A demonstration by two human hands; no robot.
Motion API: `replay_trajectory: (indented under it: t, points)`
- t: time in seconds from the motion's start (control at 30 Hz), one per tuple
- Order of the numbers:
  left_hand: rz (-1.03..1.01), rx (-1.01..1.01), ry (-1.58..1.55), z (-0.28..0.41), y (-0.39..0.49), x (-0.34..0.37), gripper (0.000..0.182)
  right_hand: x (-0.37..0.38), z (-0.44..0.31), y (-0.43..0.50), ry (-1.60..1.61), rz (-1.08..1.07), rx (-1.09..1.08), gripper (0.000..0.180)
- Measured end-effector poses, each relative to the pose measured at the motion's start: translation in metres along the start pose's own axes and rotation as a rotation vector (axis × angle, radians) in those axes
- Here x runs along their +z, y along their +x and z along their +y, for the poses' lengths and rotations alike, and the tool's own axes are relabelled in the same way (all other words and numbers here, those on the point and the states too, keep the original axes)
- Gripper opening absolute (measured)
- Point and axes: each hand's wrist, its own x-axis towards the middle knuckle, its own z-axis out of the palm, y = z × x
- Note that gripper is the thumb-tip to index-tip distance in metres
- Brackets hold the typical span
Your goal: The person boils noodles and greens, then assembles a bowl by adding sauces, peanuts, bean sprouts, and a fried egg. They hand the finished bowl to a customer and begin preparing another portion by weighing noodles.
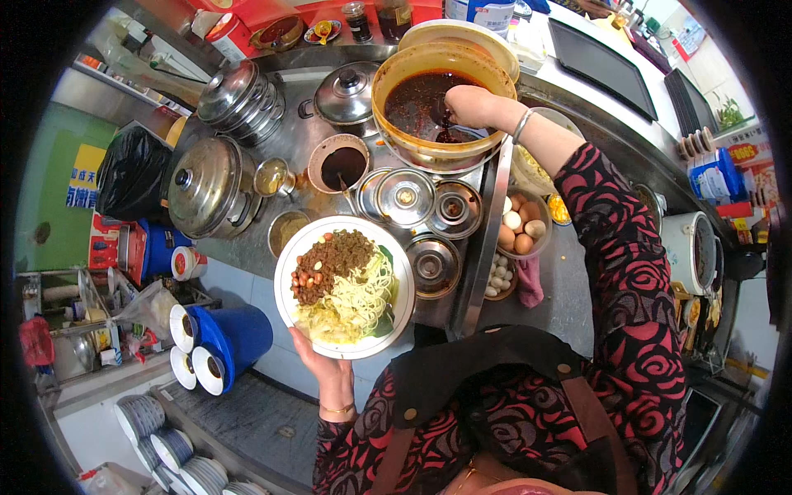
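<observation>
My left hand [328, 371] holds up a white bowl [281, 278] from below, near the counter's front edge. In it lie noodles [365, 297], browned minced meat [346, 250], peanuts [306, 278], pale chopped vegetables [328, 325] and some green leaves. My right hand [467, 105] reaches over a large yellowish tub [383, 62] of dark red chili oil [414, 102], its fingers closed around something dark, probably a ladle's handle; most of it is hidden by the hand and the oil. Between the hands stands a pink bowl [314, 145] of dark sauce with a spoon in it.
Lidded steel pots [207, 185] stand at the left; steel lids [405, 198] cover containers in the middle. At the right are a bowl of eggs [523, 226], a pink cloth [530, 281] and a metal divider [482, 266]. A blue bin [247, 340] and stacked bowls [139, 417] are lower left.
</observation>
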Motion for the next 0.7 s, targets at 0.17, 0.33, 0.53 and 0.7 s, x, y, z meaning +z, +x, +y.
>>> replay_trajectory:
  t: [0.17, 0.33, 0.53, 0.7]
  points:
    - [0.022, -0.022, -0.068, -0.004, 0.006, 0.007, 0.053, -0.020, 0.016, -0.021, 0.121, 0.085, -0.021, 0.015]
    - [-0.024, -0.072, -0.013, -0.009, 0.016, 0.020, 0.057, -0.044, 0.016, -0.045, 0.186, 0.145, 0.025, 0.018]
    - [-0.089, -0.082, -0.036, -0.020, 0.030, 0.037, 0.056, -0.051, 0.027, -0.063, 0.535, 0.132, 0.332, 0.019]
    - [-0.140, -0.075, -0.040, -0.030, 0.042, 0.048, 0.056, -0.051, 0.033, -0.070, 0.679, 0.142, 0.433, 0.018]
